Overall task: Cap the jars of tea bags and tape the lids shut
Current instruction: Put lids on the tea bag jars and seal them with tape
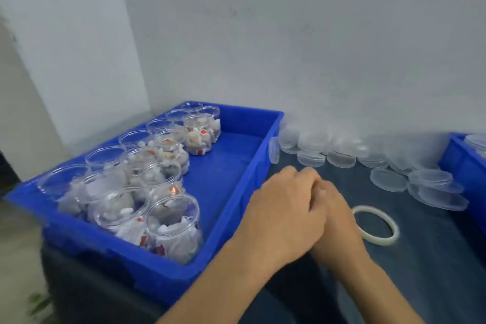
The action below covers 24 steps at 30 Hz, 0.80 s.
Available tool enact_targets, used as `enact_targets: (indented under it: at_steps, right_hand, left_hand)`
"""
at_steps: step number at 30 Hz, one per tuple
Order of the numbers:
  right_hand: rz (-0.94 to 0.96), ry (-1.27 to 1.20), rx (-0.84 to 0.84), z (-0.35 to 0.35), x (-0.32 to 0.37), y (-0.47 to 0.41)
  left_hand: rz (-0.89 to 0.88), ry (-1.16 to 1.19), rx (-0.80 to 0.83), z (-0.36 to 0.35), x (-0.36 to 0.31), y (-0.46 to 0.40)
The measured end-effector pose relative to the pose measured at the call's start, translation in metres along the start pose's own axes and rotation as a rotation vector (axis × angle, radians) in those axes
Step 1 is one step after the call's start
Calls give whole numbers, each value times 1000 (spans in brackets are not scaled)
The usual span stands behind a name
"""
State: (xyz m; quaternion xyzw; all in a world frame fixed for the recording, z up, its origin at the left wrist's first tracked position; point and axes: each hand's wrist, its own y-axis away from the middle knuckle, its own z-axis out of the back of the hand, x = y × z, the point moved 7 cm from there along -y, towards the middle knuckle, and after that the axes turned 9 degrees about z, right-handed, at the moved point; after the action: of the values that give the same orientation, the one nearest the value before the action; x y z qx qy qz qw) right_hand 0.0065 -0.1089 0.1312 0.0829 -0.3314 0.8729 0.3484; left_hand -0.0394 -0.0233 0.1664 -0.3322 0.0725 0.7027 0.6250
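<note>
Several clear jars of tea bags (173,229) stand without lids in the left half of a blue tray (236,166). A pile of clear lids (313,158) lies on the dark table along the wall. A roll of clear tape (378,226) lies flat just right of my hands. My left hand (281,216) and my right hand (339,221) meet over the table beside the tray's right wall. The left hand's bent fingers lie against the right hand. I see nothing held between them, and the fingertips of both are hidden.
More clear lids (436,189) lie on the table at the right, some stacked. A second blue tray (462,163) stands at the right edge and holds something clear. The white wall runs close behind the table. The right half of the near tray's floor is bare.
</note>
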Motion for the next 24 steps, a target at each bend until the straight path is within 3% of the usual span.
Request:
enact_targets:
  at_steps: [4,8,10,14,18,24]
  right_hand:
    - [150,-159,5,-9,65,-40]
    - [309,-138,285,-36,120,-56]
    - [346,-98,416,-51,138,-57]
    - [300,-94,559,-73,147,-56]
    - [255,-95,724,-85,138,-49]
    - [285,-119,671,-84,133,-51]
  left_hand:
    - [64,-105,-178,86,33,-3]
    - [291,-338,-161,139,111,-15]
    - [345,-419,-84,140,139,-13]
    - [330,-342,38,115,159,-1]
    - [323,-356,11,104,167,2]
    - [326,-308,-26,99,170,0]
